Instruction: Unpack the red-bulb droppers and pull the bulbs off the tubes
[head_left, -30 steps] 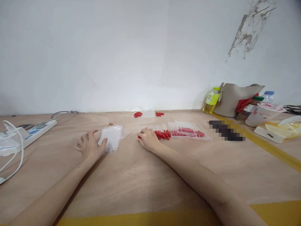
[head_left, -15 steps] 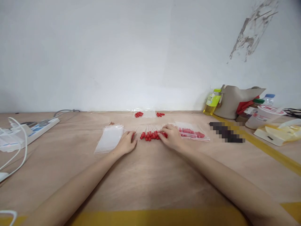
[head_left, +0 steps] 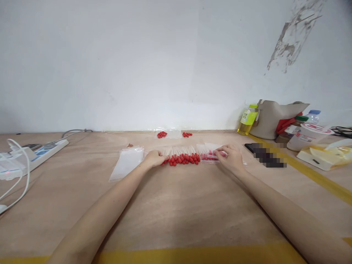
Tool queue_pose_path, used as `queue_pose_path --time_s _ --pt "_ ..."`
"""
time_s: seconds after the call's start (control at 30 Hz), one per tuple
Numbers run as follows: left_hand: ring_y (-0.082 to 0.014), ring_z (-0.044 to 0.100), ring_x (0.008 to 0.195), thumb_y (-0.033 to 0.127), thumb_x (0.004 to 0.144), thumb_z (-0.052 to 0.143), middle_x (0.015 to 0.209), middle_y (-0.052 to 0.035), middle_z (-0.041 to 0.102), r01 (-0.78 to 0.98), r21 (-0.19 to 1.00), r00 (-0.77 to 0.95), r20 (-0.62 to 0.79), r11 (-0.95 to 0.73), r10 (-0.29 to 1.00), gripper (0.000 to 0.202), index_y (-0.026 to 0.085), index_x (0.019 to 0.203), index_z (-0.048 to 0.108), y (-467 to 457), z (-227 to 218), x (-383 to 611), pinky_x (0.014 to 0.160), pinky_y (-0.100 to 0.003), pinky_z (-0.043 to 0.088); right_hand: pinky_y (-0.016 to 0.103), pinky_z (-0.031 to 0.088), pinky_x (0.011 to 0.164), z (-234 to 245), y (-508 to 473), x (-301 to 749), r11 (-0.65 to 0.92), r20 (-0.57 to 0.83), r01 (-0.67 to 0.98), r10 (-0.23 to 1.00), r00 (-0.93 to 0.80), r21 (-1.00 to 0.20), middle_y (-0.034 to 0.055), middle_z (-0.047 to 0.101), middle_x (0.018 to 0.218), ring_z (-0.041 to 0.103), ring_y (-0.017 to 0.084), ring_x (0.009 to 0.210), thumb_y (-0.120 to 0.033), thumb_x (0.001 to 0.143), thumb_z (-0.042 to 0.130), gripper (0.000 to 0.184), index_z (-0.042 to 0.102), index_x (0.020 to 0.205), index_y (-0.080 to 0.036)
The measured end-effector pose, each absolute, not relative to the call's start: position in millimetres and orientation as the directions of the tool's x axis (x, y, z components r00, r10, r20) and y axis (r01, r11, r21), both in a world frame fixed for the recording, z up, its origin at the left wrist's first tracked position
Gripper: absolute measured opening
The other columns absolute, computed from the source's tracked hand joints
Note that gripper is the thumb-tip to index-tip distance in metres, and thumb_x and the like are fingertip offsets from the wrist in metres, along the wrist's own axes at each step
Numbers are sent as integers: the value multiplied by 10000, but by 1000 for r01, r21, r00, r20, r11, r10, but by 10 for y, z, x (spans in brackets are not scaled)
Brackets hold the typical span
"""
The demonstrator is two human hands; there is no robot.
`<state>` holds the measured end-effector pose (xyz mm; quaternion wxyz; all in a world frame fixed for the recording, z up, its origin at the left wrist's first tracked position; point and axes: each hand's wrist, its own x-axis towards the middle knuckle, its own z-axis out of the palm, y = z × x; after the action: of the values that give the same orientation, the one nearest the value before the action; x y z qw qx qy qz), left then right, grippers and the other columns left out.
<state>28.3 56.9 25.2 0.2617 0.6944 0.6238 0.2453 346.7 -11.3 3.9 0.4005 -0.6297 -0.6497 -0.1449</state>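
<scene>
The curled left hand (head_left: 154, 159) touches red-tipped sticks (head_left: 183, 158); light pressure suits them. The half-open right hand (head_left: 232, 157) touches bags (head_left: 205, 157). Either's hold is unclear.

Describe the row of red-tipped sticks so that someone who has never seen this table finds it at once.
On the brown table, look between the person's left hand and right hand. A row of pale sticks lies there, red tips toward the person. Unlike the red pieces in clear bags by the right hand, these lie loose.
</scene>
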Motion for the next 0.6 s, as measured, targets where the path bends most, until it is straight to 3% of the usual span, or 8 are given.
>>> queue_pose_path --time_s 0.23,0.43,0.6 --pt "-148 570 565 359 608 599 530 -16 623 663 746 110 -6 -68 994 219 163 513 577 562 200 226 545 -229 388 320 274 694 45 -171 3561 83 660 944 734 158 -318 42 630 761 524 206 807 -424 757 498 275 669 706 -215" --pt "-123 579 578 322 578 667 638 -2 627 579 813 77 19 -60 997 272 163 757 538 579 178 236 533 -211 412 322 316 717 89 -214 3652 253 550 937 831 -83 -242 54 646 855 526 218 851 -498 710 560 335 681 867 -228" --pt "-115 580 568 349 623 656 674 -15 615 515 857 108 -29 -31 994 291 160 794 516 578 164 267 505 -205 441 306 334 713 32 -164 3719 264 522 947 842 -135 -181 51 644 856 527 204 852 -388 732 565 277 667 935 -229"
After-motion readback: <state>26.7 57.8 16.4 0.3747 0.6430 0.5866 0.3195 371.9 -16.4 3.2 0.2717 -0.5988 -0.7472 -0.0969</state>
